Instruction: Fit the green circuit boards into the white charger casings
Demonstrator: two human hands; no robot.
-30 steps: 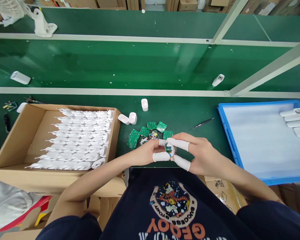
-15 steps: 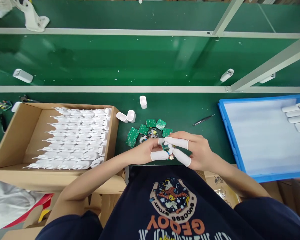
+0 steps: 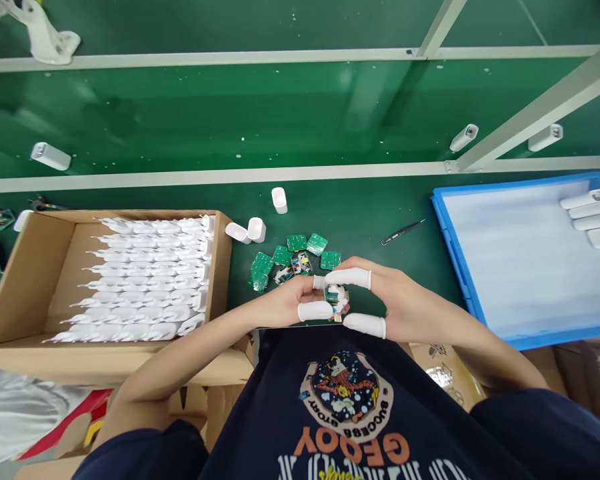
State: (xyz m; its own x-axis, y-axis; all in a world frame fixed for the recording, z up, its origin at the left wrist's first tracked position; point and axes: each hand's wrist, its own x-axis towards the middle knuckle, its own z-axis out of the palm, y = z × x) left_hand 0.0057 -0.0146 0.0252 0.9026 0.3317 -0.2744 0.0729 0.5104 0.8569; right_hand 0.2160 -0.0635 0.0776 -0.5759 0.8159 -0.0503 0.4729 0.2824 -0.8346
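The left hand point(image 3: 293, 301) pinches a small circuit assembly point(image 3: 337, 299) between its covered thumb and fingertip, right at the table's front edge. The right hand point(image 3: 397, 300) has its thumb and finger spread wide around the same piece (both wear white finger covers), the upper finger at its top and the thumb just beside it; whether the upper finger presses on it, I cannot tell.

Just beyond the hands lies a loose cluster of green circuit boards point(image 3: 297, 243), some with their parts facing up. Behind these stand two open white cases point(image 3: 257, 230), with a white cap point(image 3: 237, 232) touching the nearer one. Black tweezers point(image 3: 403, 232) lie on the green table point(image 3: 340, 200), beyond the right hand. On the left, a cardboard box point(image 3: 55, 267) holds rows of wrapped white pieces point(image 3: 145, 287). On the right, a blue tray point(image 3: 453, 267) carries white chargers point(image 3: 595, 207) at its far right corner.
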